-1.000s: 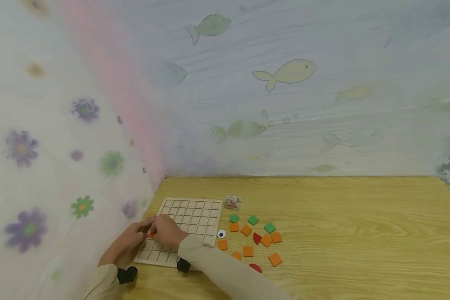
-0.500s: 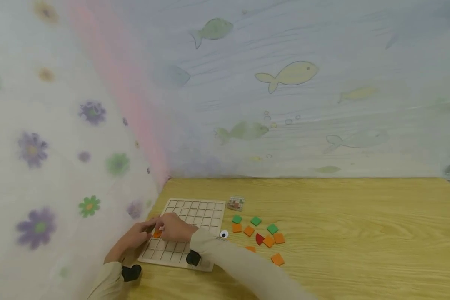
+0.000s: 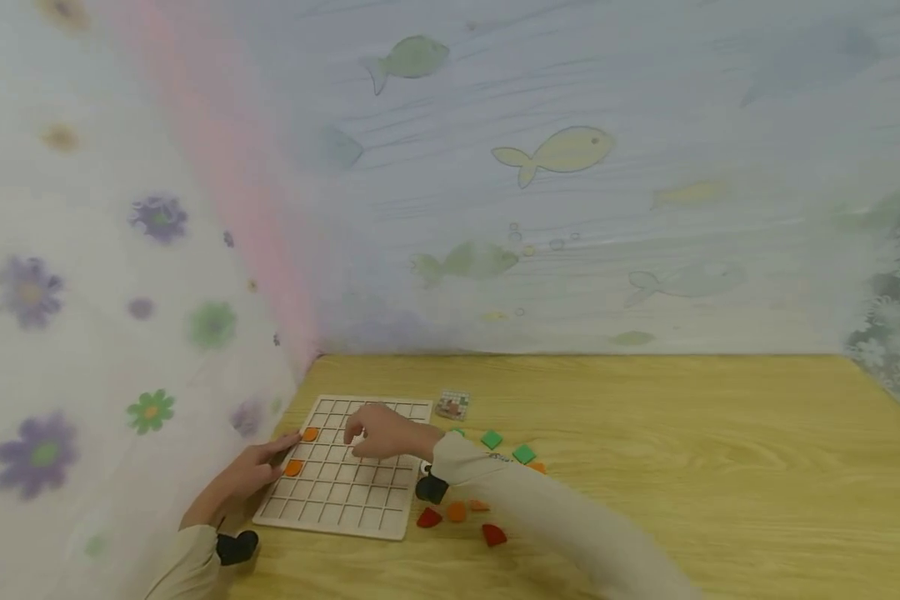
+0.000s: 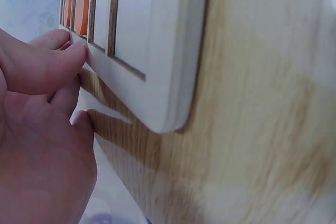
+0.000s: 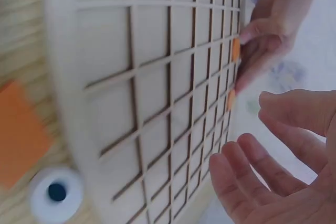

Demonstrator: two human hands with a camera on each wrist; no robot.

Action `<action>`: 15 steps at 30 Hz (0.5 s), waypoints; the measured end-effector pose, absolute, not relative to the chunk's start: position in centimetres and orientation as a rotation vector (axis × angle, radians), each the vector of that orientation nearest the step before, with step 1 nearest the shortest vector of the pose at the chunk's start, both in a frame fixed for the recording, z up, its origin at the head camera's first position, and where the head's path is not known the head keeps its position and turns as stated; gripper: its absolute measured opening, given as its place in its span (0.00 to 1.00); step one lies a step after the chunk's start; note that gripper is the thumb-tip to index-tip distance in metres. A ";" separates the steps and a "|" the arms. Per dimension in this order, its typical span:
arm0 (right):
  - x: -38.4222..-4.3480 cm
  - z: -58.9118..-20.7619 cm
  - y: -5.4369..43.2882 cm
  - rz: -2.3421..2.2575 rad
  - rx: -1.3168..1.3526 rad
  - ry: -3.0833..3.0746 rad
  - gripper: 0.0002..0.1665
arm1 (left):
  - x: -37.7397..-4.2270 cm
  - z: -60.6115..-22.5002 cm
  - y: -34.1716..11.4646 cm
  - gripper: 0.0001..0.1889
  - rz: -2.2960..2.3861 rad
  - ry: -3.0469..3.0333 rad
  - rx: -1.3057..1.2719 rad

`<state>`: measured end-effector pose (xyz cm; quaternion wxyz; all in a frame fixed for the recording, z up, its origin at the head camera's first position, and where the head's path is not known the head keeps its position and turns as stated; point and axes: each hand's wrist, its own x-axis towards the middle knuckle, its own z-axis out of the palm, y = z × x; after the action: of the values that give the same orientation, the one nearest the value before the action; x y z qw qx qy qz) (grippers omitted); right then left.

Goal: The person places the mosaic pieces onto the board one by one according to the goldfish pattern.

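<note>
Disc (image 5: 56, 195), white with a dark centre, and an orange square (image 5: 21, 135) show plainly beside the grid board (image 3: 360, 493) in the right wrist view; from the head, the right sleeve (image 3: 517, 483) hides most of that spot. The board lies near the left edge of the table (image 3: 645, 433), two orange pieces (image 3: 293, 467) in its left column. Left hand (image 3: 246, 475), fingers extended, touches the board's left edge. Right hand (image 3: 385, 431), thumb and loosely bent fingers apart, hovers above it, holding nothing. Sleeve lettering (image 3: 499, 457) is too small to read.
</note>
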<state>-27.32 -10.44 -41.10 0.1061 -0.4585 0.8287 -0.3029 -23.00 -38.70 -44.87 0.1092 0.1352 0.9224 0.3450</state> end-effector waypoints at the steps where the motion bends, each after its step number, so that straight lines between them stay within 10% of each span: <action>1: -27.3 -41.1 -9.8 -0.910 -1.354 2.431 0.11 | -23.0 -44.9 -38.7 0.32 1.016 2.713 0.395; 15: -27.0 -42.7 -2.9 -0.854 -1.309 2.441 0.11 | -23.0 -44.9 -38.6 0.32 1.016 2.705 0.409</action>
<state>-26.95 -2.88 -42.73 0.1211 -0.4483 0.8360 -0.2924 -23.04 -38.64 -44.90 0.1114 0.1394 0.9211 0.3461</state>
